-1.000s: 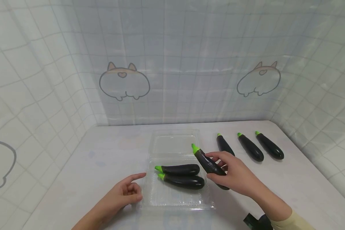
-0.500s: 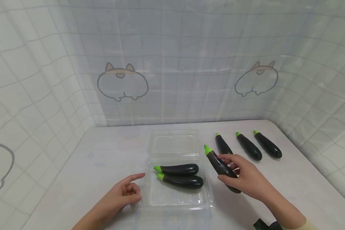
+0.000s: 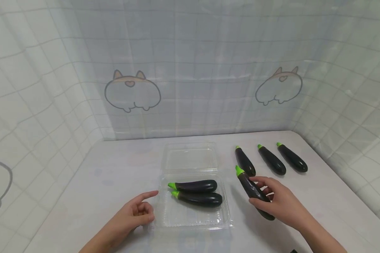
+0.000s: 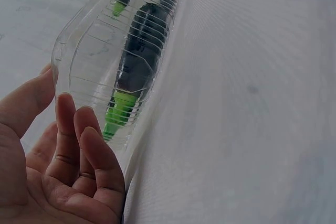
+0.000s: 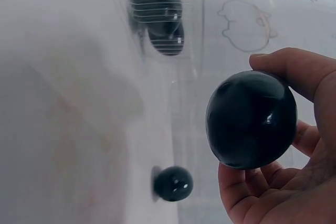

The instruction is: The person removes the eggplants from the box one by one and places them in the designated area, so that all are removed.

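Right of the clear clamshell (image 3: 190, 219), the right hand (image 3: 282, 200) pinches 1 eggplant (image 3: 253, 191); a firm, even hold should stop its glossy skin slipping. The left hand (image 3: 134, 212), index extended, other fingers loosely curled, is at the clamshell's left rim; 2 more eggplants (image 3: 199, 199) lie inside.

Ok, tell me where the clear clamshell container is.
In the head view, the clear clamshell container lies open below center, just right of the left hand, with two eggplants inside.

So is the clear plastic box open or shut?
Open: the box has its lid folded back behind it, and two eggplants lie uncovered inside.
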### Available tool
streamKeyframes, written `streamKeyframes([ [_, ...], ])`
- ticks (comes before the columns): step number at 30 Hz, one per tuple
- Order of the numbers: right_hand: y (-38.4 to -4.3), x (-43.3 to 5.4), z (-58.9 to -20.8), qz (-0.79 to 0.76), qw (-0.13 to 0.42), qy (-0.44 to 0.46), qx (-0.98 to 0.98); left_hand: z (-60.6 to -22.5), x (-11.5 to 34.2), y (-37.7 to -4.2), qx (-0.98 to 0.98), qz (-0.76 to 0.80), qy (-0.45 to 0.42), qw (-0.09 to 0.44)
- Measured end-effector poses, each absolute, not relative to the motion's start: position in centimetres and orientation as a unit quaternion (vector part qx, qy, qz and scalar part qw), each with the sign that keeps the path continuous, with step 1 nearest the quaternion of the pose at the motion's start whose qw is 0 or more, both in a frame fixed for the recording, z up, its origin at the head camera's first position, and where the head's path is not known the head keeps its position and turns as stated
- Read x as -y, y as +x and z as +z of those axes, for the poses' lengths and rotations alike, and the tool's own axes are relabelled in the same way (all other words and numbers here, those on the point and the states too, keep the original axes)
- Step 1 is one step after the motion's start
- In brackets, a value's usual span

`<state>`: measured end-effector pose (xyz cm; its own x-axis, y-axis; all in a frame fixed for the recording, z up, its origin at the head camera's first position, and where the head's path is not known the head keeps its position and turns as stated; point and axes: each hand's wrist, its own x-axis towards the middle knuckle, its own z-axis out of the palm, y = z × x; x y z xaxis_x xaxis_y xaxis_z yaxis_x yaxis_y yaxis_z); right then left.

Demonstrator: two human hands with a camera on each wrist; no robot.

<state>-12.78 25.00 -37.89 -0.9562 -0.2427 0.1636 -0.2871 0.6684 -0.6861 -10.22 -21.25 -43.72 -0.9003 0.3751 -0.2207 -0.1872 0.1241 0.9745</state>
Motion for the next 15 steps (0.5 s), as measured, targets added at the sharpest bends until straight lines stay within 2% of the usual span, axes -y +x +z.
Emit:
streamKeyframes([
  [5, -12.5, -25.6, -38.7, 0.387, -0.008, 0.105, 0.916, -43.7, 21.2, -10.2, -0.712, 0.664, 0.067, 0.217],
  [15, -12.2, -26.3, -40.3, 0.389, -0.003, 0.099, 0.916, -43.9, 21.3, -10.2, -0.709, 0.668, 0.072, 0.216],
])
